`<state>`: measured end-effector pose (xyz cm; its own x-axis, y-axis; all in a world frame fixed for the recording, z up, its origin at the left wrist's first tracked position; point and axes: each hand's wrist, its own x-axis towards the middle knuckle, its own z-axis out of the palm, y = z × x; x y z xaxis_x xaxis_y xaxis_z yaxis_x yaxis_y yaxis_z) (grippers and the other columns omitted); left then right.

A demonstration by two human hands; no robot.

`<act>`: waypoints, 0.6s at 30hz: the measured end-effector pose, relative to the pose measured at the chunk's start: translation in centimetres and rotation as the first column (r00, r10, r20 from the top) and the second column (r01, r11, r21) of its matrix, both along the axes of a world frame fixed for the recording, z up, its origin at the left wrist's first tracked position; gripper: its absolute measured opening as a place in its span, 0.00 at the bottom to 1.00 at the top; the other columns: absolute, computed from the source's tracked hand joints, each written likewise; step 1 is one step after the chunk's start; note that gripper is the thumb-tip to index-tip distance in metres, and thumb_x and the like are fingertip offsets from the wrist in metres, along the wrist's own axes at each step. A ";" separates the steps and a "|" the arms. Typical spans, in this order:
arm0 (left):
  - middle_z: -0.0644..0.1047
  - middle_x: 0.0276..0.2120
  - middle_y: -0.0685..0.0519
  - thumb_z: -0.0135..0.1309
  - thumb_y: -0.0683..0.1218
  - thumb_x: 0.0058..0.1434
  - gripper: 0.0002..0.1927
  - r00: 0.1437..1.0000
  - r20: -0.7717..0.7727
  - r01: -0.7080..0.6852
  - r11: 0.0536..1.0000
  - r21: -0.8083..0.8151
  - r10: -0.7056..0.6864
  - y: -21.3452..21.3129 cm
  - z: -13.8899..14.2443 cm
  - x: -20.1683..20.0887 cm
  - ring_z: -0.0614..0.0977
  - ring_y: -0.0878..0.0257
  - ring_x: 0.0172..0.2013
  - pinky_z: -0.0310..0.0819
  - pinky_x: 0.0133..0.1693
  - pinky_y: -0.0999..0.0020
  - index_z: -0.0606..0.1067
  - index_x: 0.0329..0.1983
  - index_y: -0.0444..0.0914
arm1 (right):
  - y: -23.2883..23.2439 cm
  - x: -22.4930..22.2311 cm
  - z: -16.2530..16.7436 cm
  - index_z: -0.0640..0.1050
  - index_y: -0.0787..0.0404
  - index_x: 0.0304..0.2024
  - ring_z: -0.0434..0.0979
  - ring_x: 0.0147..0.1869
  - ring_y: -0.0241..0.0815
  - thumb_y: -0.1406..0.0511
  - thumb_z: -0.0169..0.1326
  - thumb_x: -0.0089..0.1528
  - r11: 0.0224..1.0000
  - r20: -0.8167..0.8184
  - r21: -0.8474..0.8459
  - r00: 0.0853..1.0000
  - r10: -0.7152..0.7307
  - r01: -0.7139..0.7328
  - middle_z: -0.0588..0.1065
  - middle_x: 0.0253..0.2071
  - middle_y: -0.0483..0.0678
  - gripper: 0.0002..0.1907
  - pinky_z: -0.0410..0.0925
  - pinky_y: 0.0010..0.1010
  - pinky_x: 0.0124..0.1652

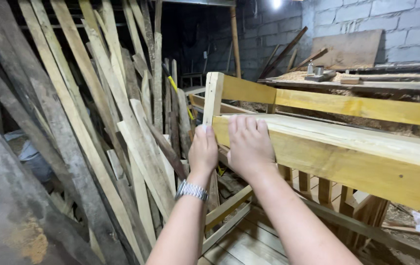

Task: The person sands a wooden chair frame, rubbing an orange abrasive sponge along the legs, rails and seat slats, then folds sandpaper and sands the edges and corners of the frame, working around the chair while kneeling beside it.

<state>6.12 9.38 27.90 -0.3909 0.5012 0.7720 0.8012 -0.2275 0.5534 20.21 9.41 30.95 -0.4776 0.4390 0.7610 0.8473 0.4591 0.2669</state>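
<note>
You see a dim workshop lit by one glaring lamp (275, 3) at the top; the far left corner sinks into shadow, while the near yellow beam (347, 157) stays bright and sharp.
</note>
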 end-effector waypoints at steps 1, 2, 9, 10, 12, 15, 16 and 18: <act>0.78 0.50 0.37 0.30 0.60 0.73 0.25 1.000 0.002 -0.023 1.000 -0.017 0.023 0.2 0.5 0.0 0.78 0.36 0.49 0.71 0.48 0.42 0.69 0.54 0.39 | 0.0 0.0 0.0 0.68 0.69 0.58 0.68 0.54 0.50 0.57 0.58 0.48 1.000 0.004 0.007 1.000 0.000 0.000 0.71 0.47 0.55 0.38 0.60 0.39 0.54; 0.79 0.49 0.37 0.29 0.59 0.74 0.25 1.000 0.022 -0.016 0.999 -0.033 0.017 0.5 1.0 -0.2 0.78 0.36 0.49 0.71 0.48 0.43 0.70 0.53 0.39 | 0.0 0.0 0.0 0.68 0.69 0.58 0.68 0.54 0.49 0.57 0.58 0.49 0.999 -0.011 0.039 1.000 0.008 -0.007 0.71 0.47 0.54 0.38 0.60 0.39 0.54; 0.81 0.44 0.39 0.31 0.54 0.76 0.23 0.977 0.054 0.181 0.934 0.307 -0.207 1.5 0.9 -1.5 0.83 0.44 0.45 0.75 0.48 0.54 0.73 0.52 0.35 | 0.1 0.0 -0.8 0.70 0.69 0.57 0.69 0.52 0.49 0.55 0.60 0.48 0.995 -0.028 0.097 0.999 0.016 -0.013 0.72 0.45 0.53 0.38 0.61 0.39 0.53; 0.80 0.44 0.39 0.33 0.53 0.76 0.21 0.986 0.029 0.138 0.914 0.381 -0.161 1.5 0.3 -1.6 0.83 0.45 0.45 0.74 0.48 0.54 0.72 0.53 0.34 | 0.2 0.0 -0.8 0.70 0.68 0.57 0.69 0.52 0.48 0.55 0.60 0.48 0.995 -0.029 0.097 1.000 0.012 -0.009 0.72 0.45 0.53 0.38 0.61 0.39 0.53; 0.81 0.42 0.37 0.41 0.52 0.74 0.19 0.966 0.154 0.152 0.936 0.316 -0.209 1.3 -1.0 -1.6 0.84 0.45 0.42 0.78 0.47 0.56 0.72 0.53 0.32 | 0.2 0.0 -0.8 0.70 0.69 0.57 0.69 0.52 0.48 0.55 0.60 0.47 0.994 -0.038 0.109 0.999 0.022 -0.018 0.72 0.45 0.53 0.39 0.61 0.39 0.53; 0.82 0.50 0.41 0.44 0.52 0.75 0.20 0.983 0.091 0.133 0.955 0.264 -0.162 0.8 -3.1 -1.4 0.85 0.49 0.49 0.78 0.52 0.61 0.73 0.61 0.36 | 0.3 0.0 -0.7 0.70 0.68 0.57 0.69 0.52 0.48 0.55 0.60 0.47 0.992 -0.049 0.122 0.998 0.036 -0.030 0.72 0.45 0.53 0.39 0.61 0.39 0.53; 0.83 0.54 0.43 0.43 0.52 0.76 0.21 0.991 0.028 0.116 0.959 0.257 -0.128 0.5 -3.8 -1.4 0.86 0.51 0.53 0.77 0.54 0.62 0.74 0.65 0.38 | 0.2 0.0 -0.7 0.70 0.68 0.57 0.69 0.52 0.48 0.55 0.60 0.47 0.991 -0.050 0.128 0.998 0.042 -0.035 0.72 0.46 0.53 0.39 0.61 0.39 0.53; 0.78 0.58 0.39 0.44 0.52 0.74 0.26 0.994 -0.079 0.087 0.968 0.234 -0.070 -0.1 -5.2 -1.5 0.82 0.47 0.55 0.76 0.54 0.60 0.65 0.70 0.34 | 0.2 -0.1 -0.7 0.69 0.69 0.58 0.69 0.51 0.48 0.55 0.59 0.49 0.994 -0.008 0.105 1.000 0.005 -0.004 0.71 0.45 0.53 0.38 0.61 0.39 0.52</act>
<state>4.63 9.24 22.74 -0.2984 0.3277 0.8964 0.8104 -0.4092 0.4193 20.14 9.56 30.24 -0.4727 0.3541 0.8069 0.8478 0.4324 0.3069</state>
